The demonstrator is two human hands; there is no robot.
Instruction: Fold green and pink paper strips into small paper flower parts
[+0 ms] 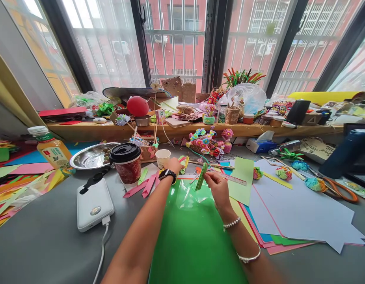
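Note:
In my right hand (219,188) I pinch a green folded paper strip (201,177), held tilted above the green plastic sheet (197,236). My left hand (174,166), with a dark watch at the wrist, reaches past the sheet's far edge. Its bunched fingers are at the yellow and green folded paper pieces (185,165); whether they grip one is hidden. A white paper cup (163,158) stands just behind this hand. Pink paper strips (149,184) lie to its left. Between the hands, near the sheet's far edge, lie small scissors (196,174). A ruler (234,179) sits behind my right hand.
At left stand a lidded coffee cup (126,165), a metal bowl (90,156), a juice bottle (49,146) and a white power bank (95,205) with its cable. White paper sheets (303,213) and orange-handled scissors (342,191) lie right. Craft flowers (206,141) stand by the cluttered sill.

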